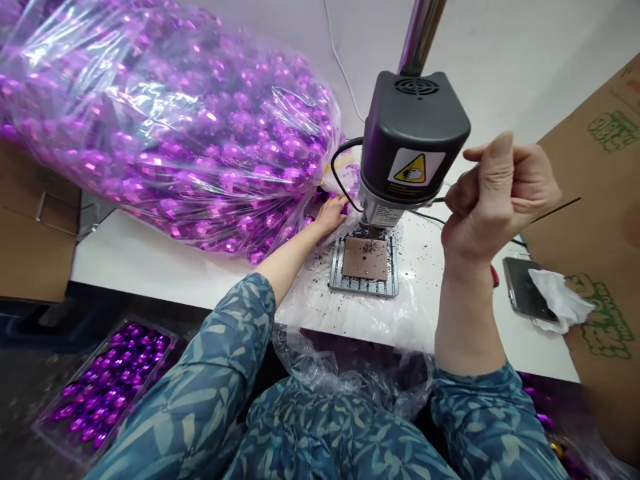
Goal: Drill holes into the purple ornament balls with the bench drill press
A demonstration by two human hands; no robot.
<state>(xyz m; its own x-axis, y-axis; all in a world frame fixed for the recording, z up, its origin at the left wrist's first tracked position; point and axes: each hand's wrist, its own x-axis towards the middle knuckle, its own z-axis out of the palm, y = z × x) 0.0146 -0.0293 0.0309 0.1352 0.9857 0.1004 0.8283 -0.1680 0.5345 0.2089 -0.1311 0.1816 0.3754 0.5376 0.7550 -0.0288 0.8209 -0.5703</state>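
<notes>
A black drill press [414, 140] with a yellow warning label stands over a metal base [363, 288], on which a brown board [365, 259] lies among dark shavings. My left hand [332, 215] reaches into the mouth of a clear bag [190, 133] full of shiny purple balls, its fingers bent near the balls; what they hold, if anything, is hidden. Raised at the right of the drill press, my right hand [500, 193] is closed, with its thumb up, around something I cannot make out; a thin dark rod sticks out beside it.
A clear tray [113, 387] of purple balls sits low at the left. Cardboard boxes [595, 220] stand at both sides. A phone [527, 290] with a white tissue [563, 300] lies on the white table [150, 247] at the right. Clear plastic hangs over the front edge.
</notes>
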